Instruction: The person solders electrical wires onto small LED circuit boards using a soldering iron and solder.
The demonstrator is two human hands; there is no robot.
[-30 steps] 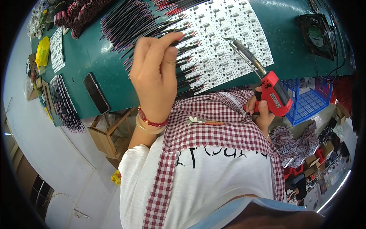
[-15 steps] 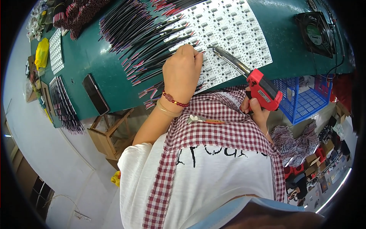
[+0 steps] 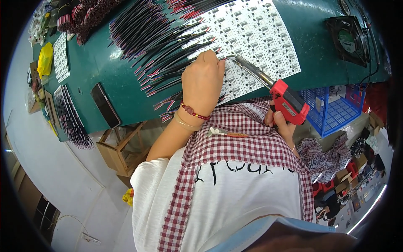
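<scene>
Shifted since one second ago: your left hand (image 3: 203, 77), now lying farther right, over the left edge of the white rectangular circuit-board panel (image 3: 260, 42); and your red-and-black pistol-shaped soldering tool with metal barrel (image 3: 289, 103), its tip now pointing lower and closer to that hand. Meaning for the work, by judgement: wire and tip are meeting at one spot on the panel, or nearly; contact is too small to tell.

Left hand: its fingers are pinching together, seemingly on a thin wire end (image 3: 223, 59); the rest is hiding under the hand.

Right hand (image 3: 281, 124): it is gripping the tool's handle, well apart from your left.

Panel: it is lying flat beyond both hands.

Row of black-sheathed wires with red and white ends (image 3: 168, 63): they are fanning out left of your left hand, overlapping the panel's edge.

Loose heap of dark wires (image 3: 136, 31): it is lying beyond and left of that hand.

Black rectangular phone (image 3: 105, 105): it is lying well left of your left hand.

Black square-framed fan (image 3: 348, 40): it is standing beyond and right of your right hand.

Blue plastic lattice crate (image 3: 331, 109): it is sitting right of your right hand.
</scene>
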